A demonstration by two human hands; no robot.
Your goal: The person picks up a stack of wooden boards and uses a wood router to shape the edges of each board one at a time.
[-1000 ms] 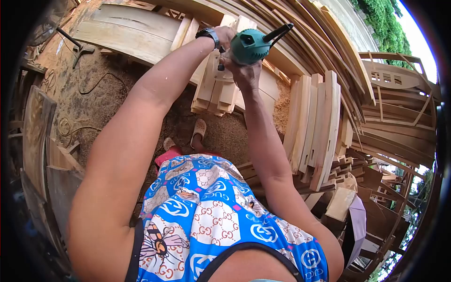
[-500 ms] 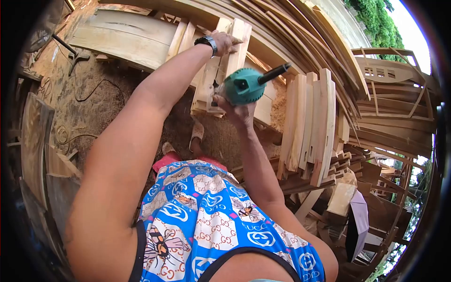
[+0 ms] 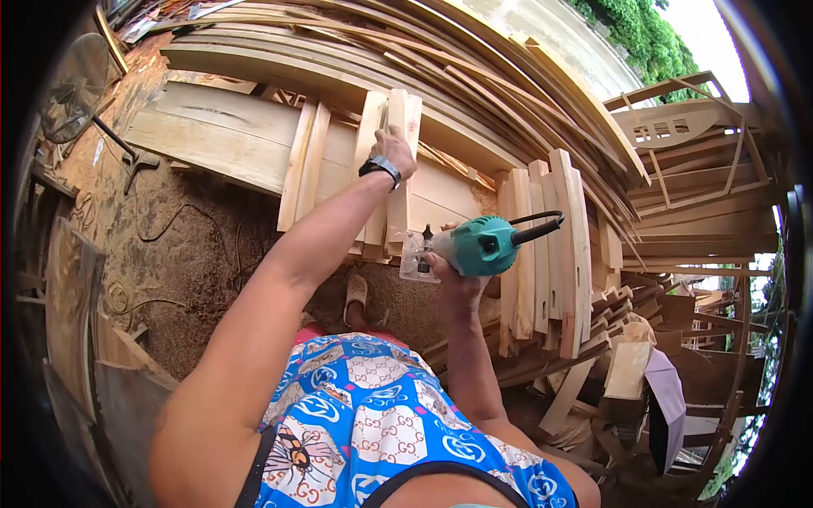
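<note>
My right hand (image 3: pixel 457 284) is wrapped around a teal trim router (image 3: pixel 484 245) with a clear plastic base (image 3: pixel 417 258). The router is tipped on its side, its base facing left beside the near end of the wooden pieces and its black cord curving off to the right. My left hand (image 3: pixel 395 152), with a watch (image 3: pixel 381 169) on the wrist, lies over the far part of a pale wooden piece (image 3: pixel 398 207), fingers curled onto it. Another pale length of wood (image 3: pixel 370 127) lies alongside on the left.
These pieces lie across wide boards (image 3: pixel 212 127). Several mortised timbers (image 3: pixel 555 254) stand side by side at the right. Long planks (image 3: pixel 339 55) are stacked behind. A fan (image 3: pixel 76 89) stands at the far left, and sawdust covers the floor (image 3: pixel 178 245).
The router has moved right and toward me, away from the wooden pieces. My left hand stays on the wood, its fingers more curled. The whole view has shifted downward.
</note>
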